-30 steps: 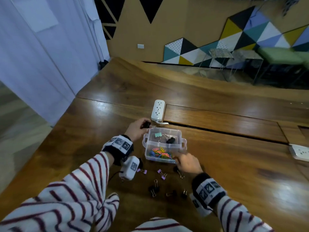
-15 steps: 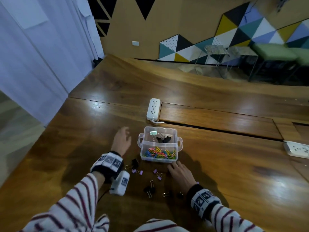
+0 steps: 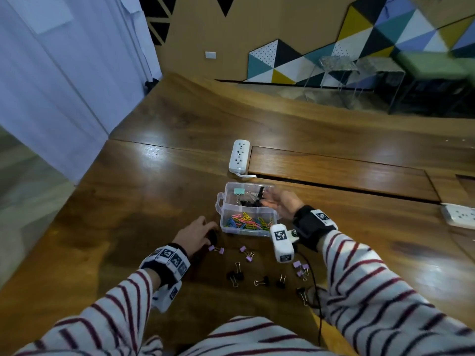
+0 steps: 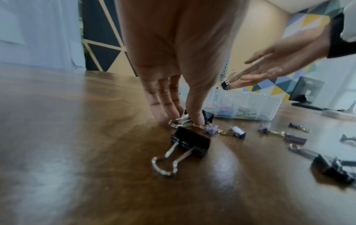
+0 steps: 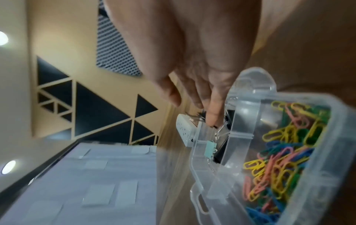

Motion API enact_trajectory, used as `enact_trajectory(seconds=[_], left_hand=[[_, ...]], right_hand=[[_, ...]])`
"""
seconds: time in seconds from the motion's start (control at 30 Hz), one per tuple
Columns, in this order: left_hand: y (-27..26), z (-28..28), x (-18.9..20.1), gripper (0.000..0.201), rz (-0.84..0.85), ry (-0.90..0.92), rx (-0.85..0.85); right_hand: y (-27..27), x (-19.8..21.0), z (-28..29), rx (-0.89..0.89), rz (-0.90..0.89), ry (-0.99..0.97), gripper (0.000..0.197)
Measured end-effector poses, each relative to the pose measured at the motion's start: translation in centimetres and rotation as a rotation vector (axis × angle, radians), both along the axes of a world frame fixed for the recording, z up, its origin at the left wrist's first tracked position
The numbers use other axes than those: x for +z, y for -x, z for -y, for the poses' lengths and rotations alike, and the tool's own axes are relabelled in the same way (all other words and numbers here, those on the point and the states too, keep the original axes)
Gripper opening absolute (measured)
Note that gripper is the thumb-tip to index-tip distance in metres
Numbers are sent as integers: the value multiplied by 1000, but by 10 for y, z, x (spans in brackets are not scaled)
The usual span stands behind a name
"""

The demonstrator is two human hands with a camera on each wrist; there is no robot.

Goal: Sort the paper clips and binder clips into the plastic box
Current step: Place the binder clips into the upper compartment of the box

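1. A clear plastic box point(image 3: 248, 228) sits on a wooden table point(image 3: 144, 209), just in front of a white power strip point(image 3: 239, 156).
2. The box has 2 compartments: the near one holds a heap of coloured paper clips point(image 3: 248, 223), the far one holds binder clips, among them a mint green clip point(image 3: 239, 191) and several black ones.
3. The right hand point(image 3: 281, 202) hovers over the far compartment with its fingers stretched out and loosely spread, gripping nothing.
4. In the left wrist view a small black clip point(image 4: 224, 85) appears just below the right fingertips point(image 4: 248, 79); whether it touches them cannot be told, as that spot is blurred.
5. The left hand point(image 3: 194, 236) is down on the table to the left of the box, fingers pointing downward.
6. In the left wrist view its thumb and fingers point(image 4: 163, 106) pinch narrowly on a black binder clip point(image 4: 207, 117) at its wire handles.
7. A larger black binder clip point(image 4: 189, 142) lies flat just nearer the wrist, free of the hand.
8. Loose clips remain on the table in front of the box: purple binder clips point(image 3: 246, 253) close to it, black binder clips point(image 3: 234, 275) further toward the person.
9. Both arms wear striped sleeves point(image 3: 385, 299) and wrist cameras.
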State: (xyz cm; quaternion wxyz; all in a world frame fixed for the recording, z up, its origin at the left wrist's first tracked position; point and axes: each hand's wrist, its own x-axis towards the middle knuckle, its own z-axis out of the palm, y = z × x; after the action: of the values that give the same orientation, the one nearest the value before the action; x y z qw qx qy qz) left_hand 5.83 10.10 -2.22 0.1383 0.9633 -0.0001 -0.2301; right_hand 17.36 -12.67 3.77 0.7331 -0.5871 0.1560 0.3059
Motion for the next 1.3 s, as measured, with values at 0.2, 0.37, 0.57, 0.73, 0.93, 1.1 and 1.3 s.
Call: enact_trajectory(seconds=[0.2,0.37,0.57,0.73,0.93,1.1,1.3], left_hand=[[0,-2,6,34,-4,67,-12],[10,-8,16,28,62,164,95],[13,-4,38,32,-50,148,-11],[-4,17,62,32,-12,265,-89],[-64,43,75,33,215,373,36],[-105,46,53,36,264,301,166],[-109,41,29,32,271,243,172]], right_hand=[[29,-13,48,359,294,361,30],[59,-39,111,672,506,1018,29],[104,-63,114,827,507,1209,61],[116,-67,94,850,583,1235,57],[119,-61,93,856,581,1214,50],[125,-62,94,821,552,1236,47],[107,-59,110,729,554,1066,11]])
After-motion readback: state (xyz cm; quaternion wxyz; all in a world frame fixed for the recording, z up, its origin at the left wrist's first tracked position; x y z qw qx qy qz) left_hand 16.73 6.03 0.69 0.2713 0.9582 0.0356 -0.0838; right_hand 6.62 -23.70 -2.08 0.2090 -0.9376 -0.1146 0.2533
